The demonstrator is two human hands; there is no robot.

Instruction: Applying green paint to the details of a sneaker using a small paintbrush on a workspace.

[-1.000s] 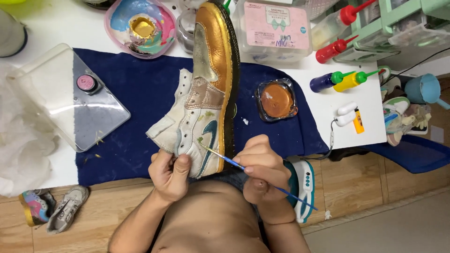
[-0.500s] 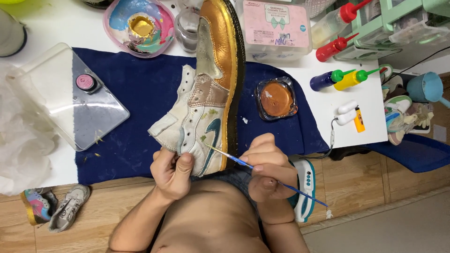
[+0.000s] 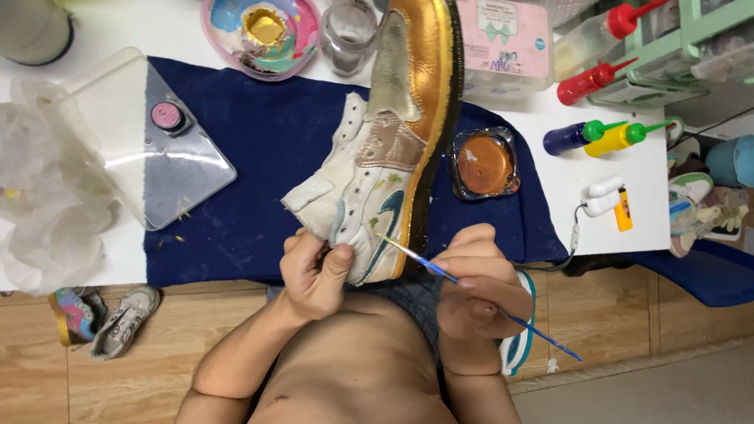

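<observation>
Left hand (image 3: 312, 271) clamps the heel of the sneaker (image 3: 389, 149), thumb up on the white side panel, forearm angled in from bottom left. Right hand (image 3: 481, 289) pinches a thin blue paintbrush (image 3: 479, 299), tip on the teal swoosh. Sneaker lies sole-right over the navy cloth (image 3: 259, 149); orange paint dish (image 3: 484, 163) just beside it.

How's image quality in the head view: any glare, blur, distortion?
Head view: even, soft light with faint shadows; bright glare on the sneaker's gold toe and on the clear plastic lid. Left hand, right hand and the thin paintbrush look sharp. Table edge bows slightly, showing wide-angle distortion.
</observation>
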